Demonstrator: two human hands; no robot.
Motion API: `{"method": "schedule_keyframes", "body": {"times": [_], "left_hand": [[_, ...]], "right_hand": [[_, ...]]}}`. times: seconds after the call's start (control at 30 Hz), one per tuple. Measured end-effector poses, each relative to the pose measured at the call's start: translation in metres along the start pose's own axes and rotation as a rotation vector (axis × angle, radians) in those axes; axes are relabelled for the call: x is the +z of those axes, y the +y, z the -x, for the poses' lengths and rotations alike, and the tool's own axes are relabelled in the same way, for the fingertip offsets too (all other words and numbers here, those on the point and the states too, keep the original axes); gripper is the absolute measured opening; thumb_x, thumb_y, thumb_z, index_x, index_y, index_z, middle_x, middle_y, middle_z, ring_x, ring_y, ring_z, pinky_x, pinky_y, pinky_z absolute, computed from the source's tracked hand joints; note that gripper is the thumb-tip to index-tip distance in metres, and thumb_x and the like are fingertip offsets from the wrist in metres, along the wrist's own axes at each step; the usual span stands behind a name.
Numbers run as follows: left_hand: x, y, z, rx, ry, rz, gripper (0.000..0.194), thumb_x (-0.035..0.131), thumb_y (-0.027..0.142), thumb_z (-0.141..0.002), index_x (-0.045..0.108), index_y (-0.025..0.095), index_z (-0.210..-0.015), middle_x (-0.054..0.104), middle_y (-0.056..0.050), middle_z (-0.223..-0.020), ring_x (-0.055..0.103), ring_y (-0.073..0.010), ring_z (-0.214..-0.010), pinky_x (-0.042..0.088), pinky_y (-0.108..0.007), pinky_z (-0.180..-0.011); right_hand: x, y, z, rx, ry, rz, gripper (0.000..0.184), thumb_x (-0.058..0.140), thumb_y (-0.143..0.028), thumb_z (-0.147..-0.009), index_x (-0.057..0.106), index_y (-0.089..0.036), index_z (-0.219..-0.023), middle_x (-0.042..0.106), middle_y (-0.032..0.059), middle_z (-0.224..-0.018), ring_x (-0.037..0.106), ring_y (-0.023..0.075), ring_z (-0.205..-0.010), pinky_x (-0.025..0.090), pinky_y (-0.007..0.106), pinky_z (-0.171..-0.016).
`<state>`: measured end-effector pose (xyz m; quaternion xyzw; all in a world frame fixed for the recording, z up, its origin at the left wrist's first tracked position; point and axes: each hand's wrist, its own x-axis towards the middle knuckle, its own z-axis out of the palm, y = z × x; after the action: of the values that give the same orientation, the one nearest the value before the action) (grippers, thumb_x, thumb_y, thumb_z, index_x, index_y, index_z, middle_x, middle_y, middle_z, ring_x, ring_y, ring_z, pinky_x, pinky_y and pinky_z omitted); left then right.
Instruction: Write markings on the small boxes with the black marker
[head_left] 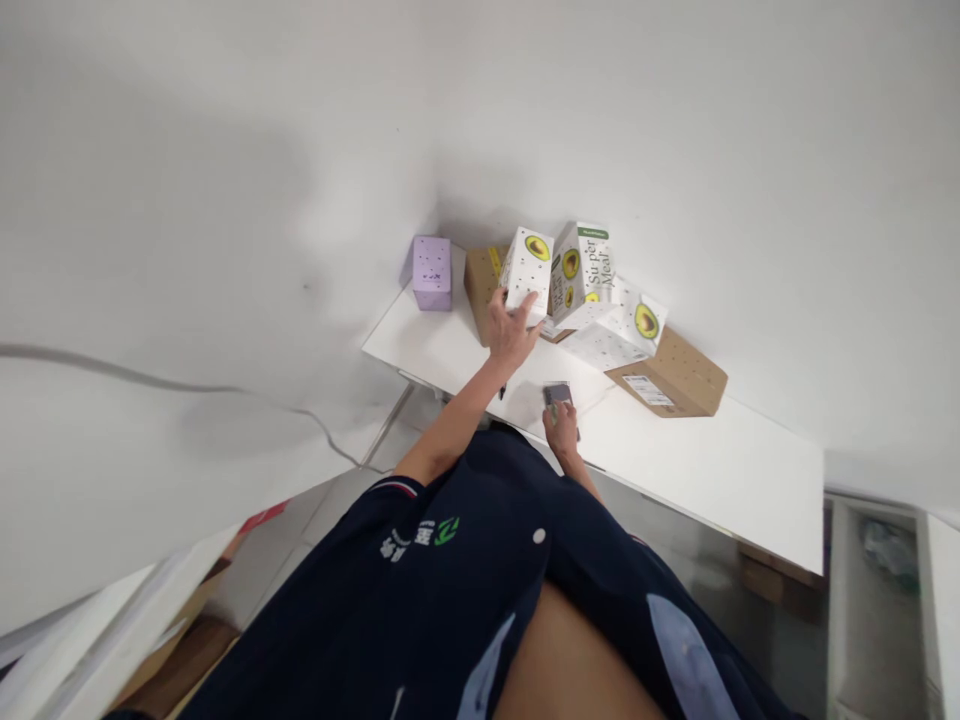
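Observation:
My left hand [512, 332] grips the lower end of a white box [528, 275] printed with an avocado, thumb and fingers on its faces. That box is tilted beside a brown carton [481, 290] with yellow tape. Lower down, the curled fingers of my right hand [561, 430] are on a small dark grey flat device [556, 391], perhaps a phone; its near end is partly covered. A black pen-like thing [502, 391] lies close to my left wrist. Right of the gripped box stand a "Su-per Meal" box [592, 262] and another white avocado box [626, 325].
A purple box [432, 273] stands at the left end of the narrow white table [720, 455], against the wall. On the right a brown carton [679, 375] with a label leans at an angle. A grey cable [187, 386] runs along the left wall. Brown cartons [776, 580] sit under the table.

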<state>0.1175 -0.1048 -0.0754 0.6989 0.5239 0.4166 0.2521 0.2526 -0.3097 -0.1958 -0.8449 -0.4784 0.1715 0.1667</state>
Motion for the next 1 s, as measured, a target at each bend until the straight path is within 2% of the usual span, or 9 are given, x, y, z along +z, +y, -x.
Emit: {"method": "schedule_keyframes", "body": {"times": [0.1,0.23,0.37,0.47,0.6,0.73,0.8,0.87,1.0], "left_hand": [[-0.013,-0.013,-0.005,-0.083,0.052,0.051,0.054,0.077,0.035,-0.084,0.059,0.025,-0.134,0.039,-0.017,-0.154,0.038,-0.0366,-0.149,0.045,-0.051,-0.117],[-0.058,-0.03,0.01,-0.278,0.219,0.221,0.066,0.076,0.028,-0.082,0.049,0.024,-0.142,0.048,-0.016,-0.148,0.045,-0.0301,-0.144,0.046,-0.043,-0.117],[-0.102,-0.045,0.05,-0.586,0.352,0.571,0.07,0.073,0.028,-0.082,0.041,0.026,-0.144,0.059,-0.012,-0.135,0.063,-0.0254,-0.124,0.057,-0.036,-0.1],[-0.119,-0.054,0.089,-0.789,0.424,0.768,0.063,0.071,0.03,-0.081,0.042,0.031,-0.137,0.062,-0.009,-0.133,0.068,-0.023,-0.113,0.062,-0.031,-0.081],[-0.122,-0.065,0.129,-0.981,0.456,0.837,0.06,0.072,0.024,-0.074,0.046,0.033,-0.128,0.064,-0.005,-0.127,0.068,-0.0205,-0.104,0.06,-0.028,-0.072],[-0.114,-0.068,0.141,-1.197,0.374,0.782,0.06,0.074,0.021,-0.075,0.047,0.032,-0.127,0.064,-0.007,-0.126,0.067,-0.0217,-0.101,0.059,-0.028,-0.065],[-0.111,-0.066,0.14,-1.217,0.297,0.781,0.055,0.074,0.025,-0.079,0.048,0.031,-0.127,0.063,-0.008,-0.127,0.066,-0.0225,-0.101,0.059,-0.029,-0.063],[-0.11,-0.062,0.136,-1.184,0.237,0.829,0.049,0.072,0.029,-0.085,0.05,0.031,-0.129,0.063,-0.008,-0.128,0.067,-0.0218,-0.1,0.06,-0.03,-0.063],[-0.109,-0.055,0.127,-1.118,0.15,0.987,0.051,0.069,0.027,-0.087,0.053,0.03,-0.136,0.067,-0.006,-0.117,0.069,-0.0166,-0.083,0.062,-0.031,-0.067]], "right_hand": [[-0.003,0.001,0.004,0.01,-0.011,-0.002,0.044,0.05,-0.034,-0.095,0.064,-0.012,-0.13,0.056,0.0233,-0.139,0.057,0.0327,-0.128,0.046,0.049,-0.109],[-0.006,-0.001,0.009,0.024,-0.074,0.029,0.044,0.05,-0.034,-0.096,0.063,-0.012,-0.131,0.054,0.0231,-0.139,0.058,0.0319,-0.126,0.048,0.047,-0.107],[-0.009,-0.014,0.003,-0.049,-0.12,0.02,0.045,0.051,-0.033,-0.096,0.062,-0.008,-0.133,0.054,0.0254,-0.141,0.054,0.0319,-0.131,0.045,0.047,-0.11],[-0.011,-0.033,-0.01,-0.09,-0.151,-0.06,0.047,0.052,-0.036,-0.096,0.062,-0.01,-0.134,0.054,0.0245,-0.141,0.061,0.0298,-0.121,0.049,0.047,-0.107],[-0.01,-0.067,-0.029,-0.089,-0.221,-0.237,0.049,0.053,-0.039,-0.095,0.062,-0.012,-0.134,0.06,0.022,-0.136,0.069,0.0225,-0.093,0.055,0.043,-0.098],[-0.005,-0.106,-0.031,-0.06,-0.387,-0.434,0.051,0.05,-0.049,-0.097,0.063,-0.015,-0.133,0.068,0.0146,-0.122,0.069,0.0186,-0.085,0.058,0.038,-0.09],[-0.005,-0.122,-0.025,-0.044,-0.505,-0.515,0.055,0.05,-0.055,-0.096,0.063,-0.018,-0.135,0.066,0.0135,-0.127,0.069,0.0174,-0.081,0.06,0.036,-0.08],[-0.009,-0.132,-0.02,-0.044,-0.569,-0.576,0.059,0.051,-0.06,-0.095,0.063,-0.02,-0.137,0.06,0.014,-0.137,0.068,0.0179,-0.084,0.061,0.034,-0.072],[-0.021,-0.135,-0.025,-0.076,-0.532,-0.661,0.065,0.054,-0.062,-0.092,0.056,-0.024,-0.145,0.057,0.0121,-0.136,0.063,0.0196,-0.099,0.061,0.029,-0.07]]}}
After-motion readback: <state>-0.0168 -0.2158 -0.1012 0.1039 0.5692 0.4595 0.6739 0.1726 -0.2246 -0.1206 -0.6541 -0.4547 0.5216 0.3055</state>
